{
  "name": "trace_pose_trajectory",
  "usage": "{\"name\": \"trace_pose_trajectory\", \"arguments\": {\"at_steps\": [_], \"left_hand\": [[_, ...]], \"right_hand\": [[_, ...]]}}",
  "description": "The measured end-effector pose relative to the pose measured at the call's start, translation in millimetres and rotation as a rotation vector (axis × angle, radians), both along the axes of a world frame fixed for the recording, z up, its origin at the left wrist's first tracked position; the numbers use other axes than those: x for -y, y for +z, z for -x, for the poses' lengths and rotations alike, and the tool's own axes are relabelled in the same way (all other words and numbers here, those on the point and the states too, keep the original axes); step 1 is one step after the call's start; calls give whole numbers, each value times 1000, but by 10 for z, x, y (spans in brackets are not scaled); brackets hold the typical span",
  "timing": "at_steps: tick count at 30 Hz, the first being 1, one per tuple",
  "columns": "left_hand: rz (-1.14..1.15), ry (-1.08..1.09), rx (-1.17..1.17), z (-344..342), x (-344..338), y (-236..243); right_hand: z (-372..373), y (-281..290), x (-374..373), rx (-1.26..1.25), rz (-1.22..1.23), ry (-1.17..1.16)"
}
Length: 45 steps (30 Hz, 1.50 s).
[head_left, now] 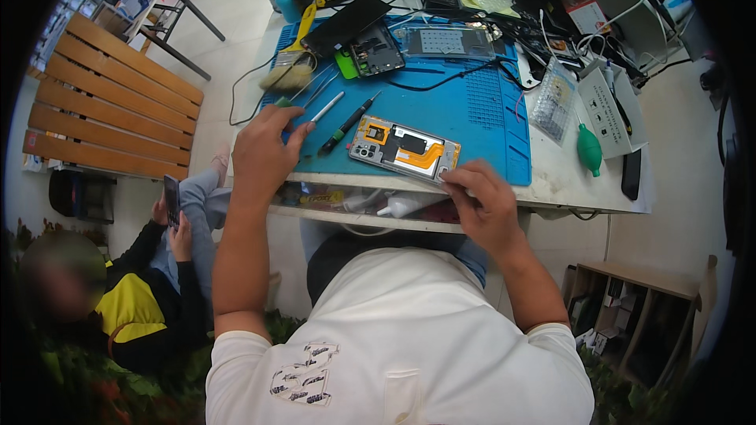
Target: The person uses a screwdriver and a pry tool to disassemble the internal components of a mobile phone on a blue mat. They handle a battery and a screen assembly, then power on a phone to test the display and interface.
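An opened phone (405, 149) lies on the blue repair mat (441, 98) with its back cover off; orange flex cables and a camera cluster show. My right hand (487, 203) has its fingers closed at the phone's lower right corner. Over the mat's left edge, my left hand (268, 142) is bent with thumb and forefinger apart. A small green piece (283, 102) shows just beyond its fingertips; whether they touch it is unclear. Close to that hand lie a white pen-like tool (327, 106), a black-and-green screwdriver (346, 126) and tweezers (319, 88).
Farther back are a brush (290, 59), a dismantled phone (374, 51), a clear plate (447, 42) and tangled cables. Along the right stand a green air blower (588, 149) and a white box (610, 106). An open drawer (362, 208) sits below. A person (150, 283) sits at left.
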<state>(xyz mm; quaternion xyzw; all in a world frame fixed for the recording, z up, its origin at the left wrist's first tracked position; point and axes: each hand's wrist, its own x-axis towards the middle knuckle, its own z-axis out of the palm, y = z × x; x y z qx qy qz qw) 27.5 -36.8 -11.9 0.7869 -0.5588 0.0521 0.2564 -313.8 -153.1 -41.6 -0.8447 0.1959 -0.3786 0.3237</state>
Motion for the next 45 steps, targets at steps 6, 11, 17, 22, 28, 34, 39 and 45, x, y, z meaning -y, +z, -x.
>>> {"name": "trace_pose_trajectory", "arguments": {"at_steps": [6, 11, 17, 22, 28, 34, 39, 45], "left_hand": [[87, -103, -170, 167, 37, 85], [105, -169, -213, 294, 55, 159], [124, -281, -250, 381, 201, 167], [78, -370, -272, 503, 461, 437], [-88, -467, -138, 641, 1505, 387], [-224, -368, -17, 668, 2367, 255], [-204, -364, -8, 730, 2496, 175], [-122, -392, -69, 567, 2438, 97]], "right_hand": [[193, 49, 194, -60, 68, -132], [41, 275, 1001, -66, 295, -245], [-205, 430, 2103, -143, 161, -401], [-364, 419, 2417, -445, -72, -418], [-435, 333, 2403, -467, -101, -526], [-505, 392, 2466, -572, -242, -544], [-447, 98, 2708, -497, -351, -535], [-474, 192, 2533, -192, -631, -347]]}}
